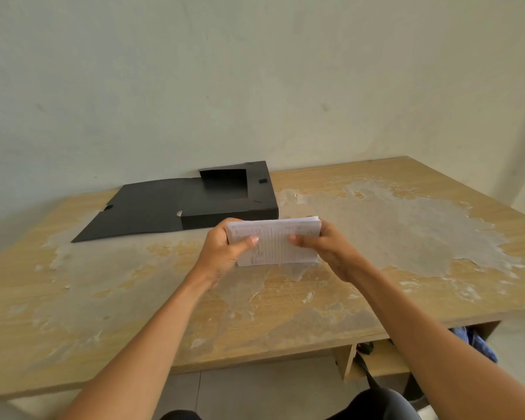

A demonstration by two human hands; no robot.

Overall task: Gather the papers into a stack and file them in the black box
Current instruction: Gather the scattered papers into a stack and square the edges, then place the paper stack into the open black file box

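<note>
head view: both hands (pixel 222 247) grip paper stack (pixel 275 242), print unreadable

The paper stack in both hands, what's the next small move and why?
Probably carry the paper stack forward and left over the black box: both hands, left and right, already hold it squared, and the box lies open just beyond.
</note>
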